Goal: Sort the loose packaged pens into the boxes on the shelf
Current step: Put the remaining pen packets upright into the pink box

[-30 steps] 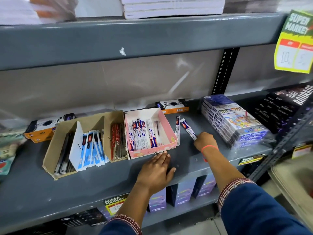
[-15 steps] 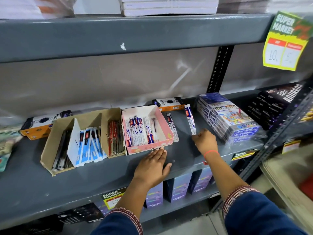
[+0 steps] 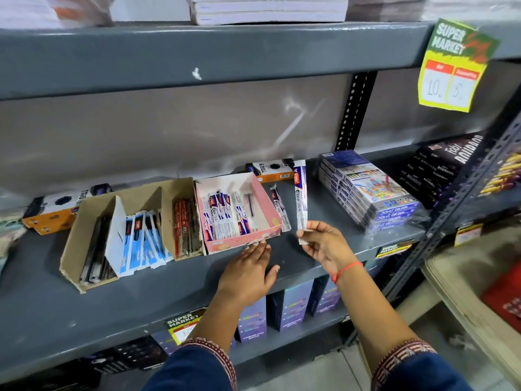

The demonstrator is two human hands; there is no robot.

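Pink cardboard marks the target — the pink box (image 3: 239,213) sits mid-shelf, near the front edge of the grey shelf (image 3: 84,292), already holding packets printed like the one I have in hand. My right hand (image 3: 324,246) has its grip pinched on the lower end of a packaged pen (image 3: 301,198), thumb and fingertips closed on the wrapper, the packet lifted and standing nearly upright just right of the box. I judge the step to be the carry: picked up, not yet dropped in. The next move calls for swinging the packet left over the box wall and laying it lengthwise with its fellows.

A second loose pen (image 3: 279,207) lies on the shelf against the box's right wall — that one comes after, I expect.

My left hand (image 3: 248,266) lies flat and released, palm down, fingertips touching the box's front wall, seemingly steadying it. Both forearms reach forward from the shelf's front edge, the right wrist cocked upward.
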